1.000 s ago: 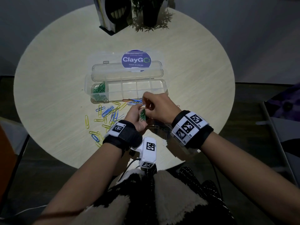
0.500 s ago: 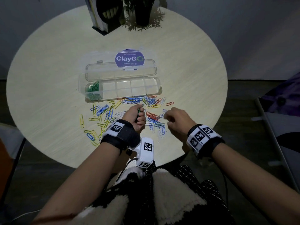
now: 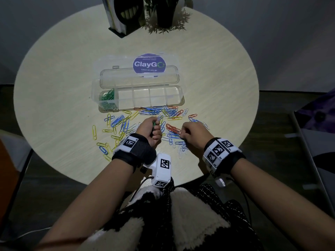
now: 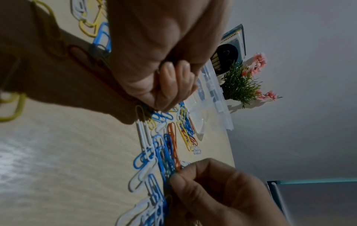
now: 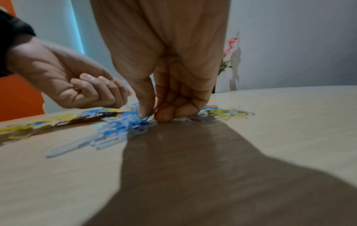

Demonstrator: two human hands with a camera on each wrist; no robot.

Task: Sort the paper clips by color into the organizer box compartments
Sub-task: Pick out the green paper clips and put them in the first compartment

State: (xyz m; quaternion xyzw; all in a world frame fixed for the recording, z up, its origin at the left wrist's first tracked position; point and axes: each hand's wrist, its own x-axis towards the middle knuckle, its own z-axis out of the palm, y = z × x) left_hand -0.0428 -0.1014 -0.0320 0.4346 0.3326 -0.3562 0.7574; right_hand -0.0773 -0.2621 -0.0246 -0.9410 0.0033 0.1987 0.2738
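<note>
A clear organizer box [image 3: 174,104] lies open on the round table, with green clips [image 3: 108,98] in its leftmost compartment and its other compartments bare. Blue, yellow, red and white paper clips [image 3: 125,122] are strewn in front of it. My left hand [image 3: 154,126] is a fist gripping a bunch of green clips [image 3: 154,124], held just above the pile. My right hand [image 3: 182,135] is down on the pile to the right. In the left wrist view its thumb and forefinger [image 4: 181,177] pinch a greenish-looking clip [image 4: 170,171] among blue ones.
A potted plant [image 3: 165,13] and a black book stand [image 3: 125,15] stand at the table's far edge. A purple ClayGo sticker [image 3: 149,65] shows through the box lid. The near table edge [image 3: 181,183] lies close behind my wrists.
My right hand has left the left hand and dropped to the pile on the right, closing its fingertips on a clip. The left hand keeps its green clips and has barely moved.
</note>
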